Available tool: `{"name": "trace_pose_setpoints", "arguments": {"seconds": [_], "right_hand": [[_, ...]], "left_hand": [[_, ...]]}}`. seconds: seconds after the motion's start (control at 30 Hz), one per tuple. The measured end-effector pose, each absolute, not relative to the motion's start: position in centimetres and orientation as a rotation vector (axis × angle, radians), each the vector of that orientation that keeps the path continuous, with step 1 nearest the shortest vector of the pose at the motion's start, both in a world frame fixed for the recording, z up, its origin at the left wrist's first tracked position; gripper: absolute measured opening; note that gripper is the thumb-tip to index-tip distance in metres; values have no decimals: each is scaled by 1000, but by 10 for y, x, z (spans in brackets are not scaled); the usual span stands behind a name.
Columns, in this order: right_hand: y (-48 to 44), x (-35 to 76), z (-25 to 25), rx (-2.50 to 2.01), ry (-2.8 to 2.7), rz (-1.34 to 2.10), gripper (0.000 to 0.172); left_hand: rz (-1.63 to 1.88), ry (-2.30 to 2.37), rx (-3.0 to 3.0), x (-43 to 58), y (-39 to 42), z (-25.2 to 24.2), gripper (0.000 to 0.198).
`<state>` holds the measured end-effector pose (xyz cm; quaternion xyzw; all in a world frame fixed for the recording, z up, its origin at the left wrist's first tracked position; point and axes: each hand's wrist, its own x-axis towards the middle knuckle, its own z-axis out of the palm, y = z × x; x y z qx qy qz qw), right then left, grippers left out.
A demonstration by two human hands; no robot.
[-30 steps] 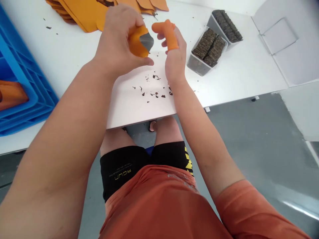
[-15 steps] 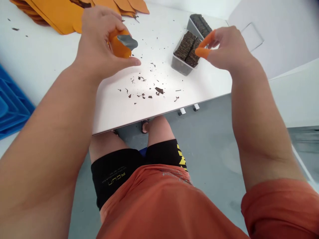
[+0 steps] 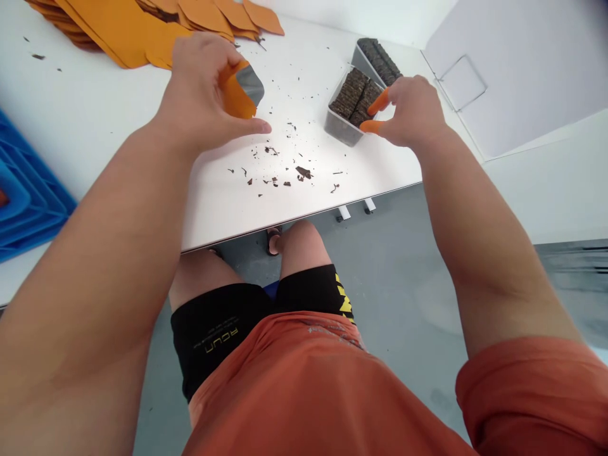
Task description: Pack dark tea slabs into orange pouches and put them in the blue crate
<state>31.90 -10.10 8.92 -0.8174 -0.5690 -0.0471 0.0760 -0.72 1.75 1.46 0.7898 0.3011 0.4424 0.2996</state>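
My left hand is curled around an orange pouch above the table, its mouth gaping to show a silver lining. The left thumb sticks out to the side below the pouch. Orange finger covers sit on the thumb and index finger of my right hand. Those two fingertips are spread apart at the right side of a clear plastic tub. Two rows of thin dark brown pressed slabs fill the tub. Whether the fingertips touch the slabs I cannot tell.
Behind the first tub stands a second tub with similar dark slabs. Flat orange pouches lie in overlapping stacks at the back left. Dark crumbs are scattered on the white table. A blue plastic crate is at the left.
My right hand has moved left and down, bringing its covered fingertips to the front tub's slabs. The left hand with the pouch has shifted slightly right and down in view.
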Motion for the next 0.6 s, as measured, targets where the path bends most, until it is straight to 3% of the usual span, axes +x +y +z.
{"name": "trace_pose_setpoints", "arguments": {"seconds": [0.23,0.37,0.53,0.6], "right_hand": [[-123,325,117,-2263,-1455,-133,21],[-131,293,132,-1730,-1286,-40,39],[-106,197,73,-1363,-1177,269,45],[-94,162,46,-1238,-1228,307,39]], "left_hand": [[1058,730,2349,-9,24,13,65],[1079,763,2383,-4,25,9,68],[1303,949,2444,6,30,-4,97],[1370,984,2419,6,30,-8,97]]}}
